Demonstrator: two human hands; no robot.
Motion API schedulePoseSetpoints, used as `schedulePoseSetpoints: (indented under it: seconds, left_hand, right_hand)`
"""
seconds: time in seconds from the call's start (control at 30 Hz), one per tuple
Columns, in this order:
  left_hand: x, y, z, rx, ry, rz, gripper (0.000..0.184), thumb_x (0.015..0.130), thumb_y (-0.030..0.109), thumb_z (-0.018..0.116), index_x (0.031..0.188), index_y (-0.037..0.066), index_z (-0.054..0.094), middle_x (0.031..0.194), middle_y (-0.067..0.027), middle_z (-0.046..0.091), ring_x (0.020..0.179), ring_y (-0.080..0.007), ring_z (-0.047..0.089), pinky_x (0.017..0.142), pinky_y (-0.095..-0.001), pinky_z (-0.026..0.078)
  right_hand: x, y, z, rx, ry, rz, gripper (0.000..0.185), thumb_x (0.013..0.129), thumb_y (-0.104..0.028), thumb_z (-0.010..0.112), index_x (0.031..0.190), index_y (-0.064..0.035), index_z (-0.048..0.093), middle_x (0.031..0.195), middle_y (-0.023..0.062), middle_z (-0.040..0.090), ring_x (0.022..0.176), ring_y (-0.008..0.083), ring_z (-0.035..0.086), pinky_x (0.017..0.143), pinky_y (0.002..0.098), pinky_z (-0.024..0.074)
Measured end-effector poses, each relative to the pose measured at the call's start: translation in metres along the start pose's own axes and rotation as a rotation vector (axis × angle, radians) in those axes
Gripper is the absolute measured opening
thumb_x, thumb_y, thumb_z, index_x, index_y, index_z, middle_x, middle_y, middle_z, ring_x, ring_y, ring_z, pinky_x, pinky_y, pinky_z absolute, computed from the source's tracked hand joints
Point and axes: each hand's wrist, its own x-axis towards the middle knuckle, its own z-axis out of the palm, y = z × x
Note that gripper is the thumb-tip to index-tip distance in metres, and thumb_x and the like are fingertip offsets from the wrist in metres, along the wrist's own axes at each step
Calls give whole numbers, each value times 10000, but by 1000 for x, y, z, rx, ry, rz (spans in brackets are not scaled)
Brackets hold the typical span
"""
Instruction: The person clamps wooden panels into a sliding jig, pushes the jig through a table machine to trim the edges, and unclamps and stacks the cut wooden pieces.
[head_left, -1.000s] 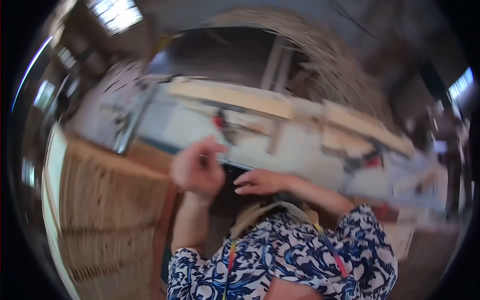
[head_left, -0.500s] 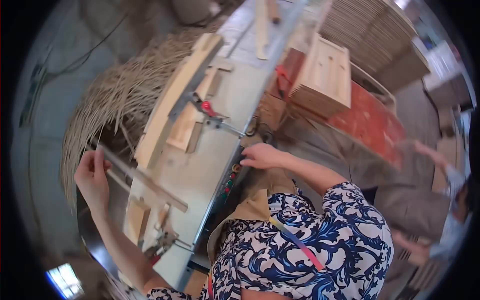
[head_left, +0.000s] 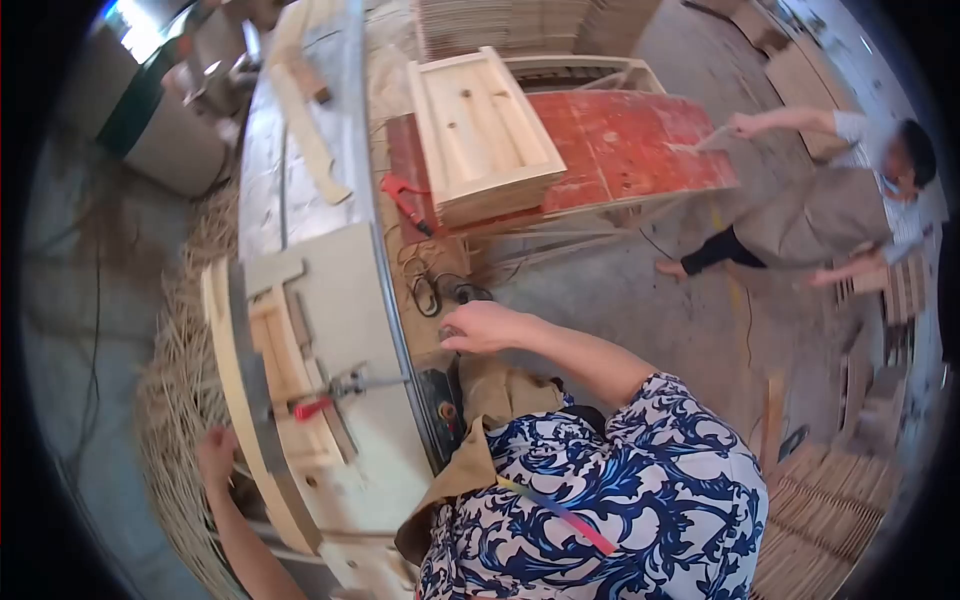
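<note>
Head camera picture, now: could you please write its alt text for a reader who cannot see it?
A person's blurred left hand is beside a long wooden bar on a workbench, the right hand near the bench's edge. Beyond, a co-worker is by a red table that bears stacked wooden panels.

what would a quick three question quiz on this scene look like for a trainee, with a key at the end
1. Short answer: which of the person's hands is nearer the long curved wooden piece?
2. True or false: the co-worker wears a brown apron.
3. Fill in the blank: the clamp over the pale worktop has a ____ grip.

Key: 1. the left hand; 2. true; 3. red
</note>
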Motion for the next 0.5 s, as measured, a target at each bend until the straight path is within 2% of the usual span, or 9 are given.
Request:
schedulePoseSetpoints:
  seconds: [0.07, 0.13, 0.2, 0.33, 0.4, 0.47, 0.5]
  left_hand:
    - [13, 14, 26, -127, 25, 78, 269, 1027, 236, 664, 1131, -10, 696, 844, -29, 711, 758, -159, 636, 696, -366, 505]
    - [27, 13, 55, -398, 66, 74, 294, 1032, 218, 660, 1196, -25, 683, 941, -67, 734, 832, -203, 668, 741, -391, 520]
    - [45, 11, 61, -617, -14, -37, 307, 1037, 214, 653, 1216, -34, 680, 981, -94, 741, 864, -227, 683, 762, -399, 526]
    - [60, -2, 46, -384, -86, -91, 331, 1050, 211, 627, 1266, -35, 676, 960, -137, 740, 876, -261, 696, 779, -401, 533]
    - [50, 14, 31, -321, -91, -105, 337, 1054, 211, 621, 1278, -35, 675, 955, -147, 740, 879, -269, 699, 784, -401, 535]
    - [20, 85, 20, 39, 98, 10, 365, 1060, 218, 600, 1301, -50, 660, 981, -195, 750, 903, -292, 712, 800, -407, 539]
    - [14, 85, 16, 36, 114, -2, 365, 1060, 218, 600, 1301, -50, 660, 981, -195, 750, 903, -292, 712, 800, -407, 539]
  right_hand:
    - [17, 2, -13, 66, 38, 64, 488, 983, -415, 651, 1269, -25, 712, 1065, 228, 749, 1053, 424, 705, 915, 512, 552]
    - [31, 13, -21, 118, 64, 118, 496, 979, -415, 656, 1277, -23, 707, 1067, 230, 748, 1052, 431, 704, 917, 518, 553]
    - [42, 25, -23, 68, 78, 83, 501, 971, -415, 672, 1274, -17, 701, 1082, 241, 745, 1051, 447, 702, 922, 527, 554]
    - [69, 29, -39, 79, -2, 119, 492, 967, -414, 680, 1250, -12, 704, 1102, 256, 738, 1072, 451, 697, 936, 530, 551]
    - [75, 24, -37, 34, -48, 141, 483, 969, -410, 679, 1232, -6, 704, 1102, 266, 736, 1081, 450, 695, 943, 534, 549]
    - [81, 18, -47, 21, -64, 105, 482, 972, -408, 676, 1235, -5, 702, 1101, 270, 735, 1082, 453, 694, 944, 533, 549]
    - [82, 9, -44, 16, -60, 80, 482, 975, -406, 673, 1237, -4, 701, 1101, 273, 733, 1084, 455, 693, 944, 533, 549]
